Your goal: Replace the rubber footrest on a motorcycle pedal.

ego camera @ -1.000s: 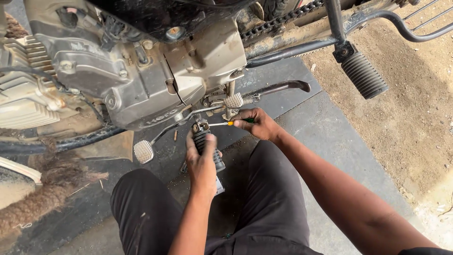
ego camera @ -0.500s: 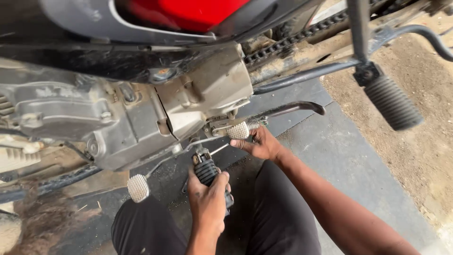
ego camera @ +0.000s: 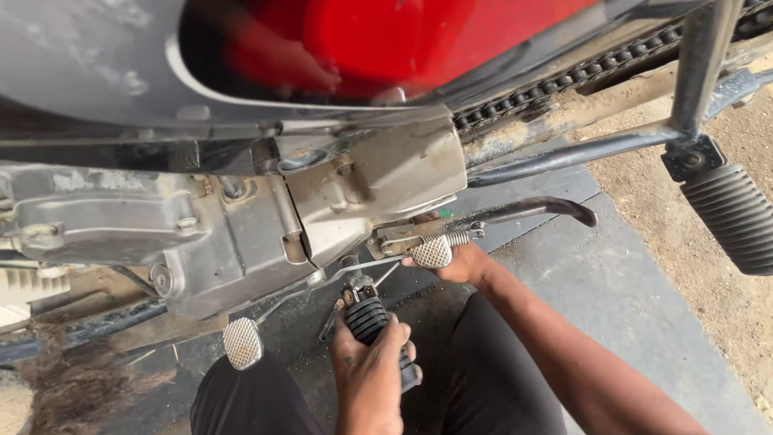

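under the engine (ego camera: 241, 217), right hand (ego camera: 459, 262) has slid behind the pedal (ego camera: 432, 251).

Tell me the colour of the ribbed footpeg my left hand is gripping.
Black, seen in the head view: footpeg in left hand.

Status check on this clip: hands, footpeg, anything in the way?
Left hand gripping black ribbed rubber footpeg under grey engine case. Right hand up behind metal knurled pedal, what it holds hidden. Pedal blocks view of right fingers.

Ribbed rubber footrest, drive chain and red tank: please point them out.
ribbed rubber footrest (ego camera: 372, 321), head view, upper ribs above the left hand (ego camera: 370, 379).
drive chain (ego camera: 555, 84), head view, middle links.
red tank (ego camera: 419, 36), head view, lower side.
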